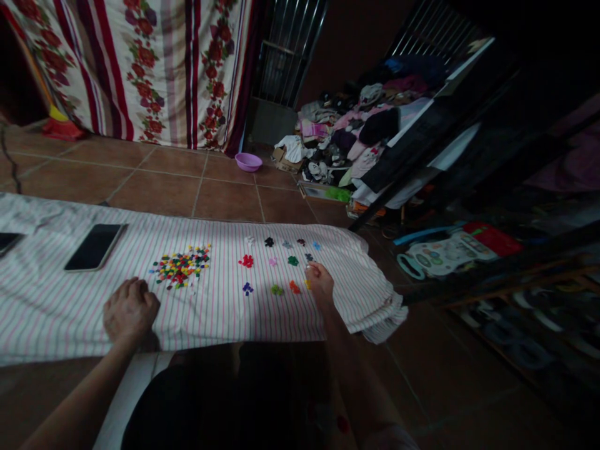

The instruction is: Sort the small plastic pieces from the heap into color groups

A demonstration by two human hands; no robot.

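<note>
On a striped cloth (220,312) lies a mixed heap of small colourful pieces (180,267). My left hand (131,309) rests on the cloth just in front of that heap, fingers curled in, with nothing visible in them. Over the right side, my right hand (320,279) pinches its thumb and finger together; a tiny pale spot shows at the tips, too small to name. Beneath it are yellow pieces (308,284), partly covered by the hand. Small single-colour groups lie nearby: orange (294,287), dark green (293,260), red (246,261), lime green (276,289), dark blue (247,289) and black (269,242).
A phone (95,247) lies on the cloth at left, with another dark device (8,242) at the frame's edge. Beyond, a purple basin (248,162) stands on the tiled floor near a heap of clothes (347,134). Shelving (525,275) runs along the right.
</note>
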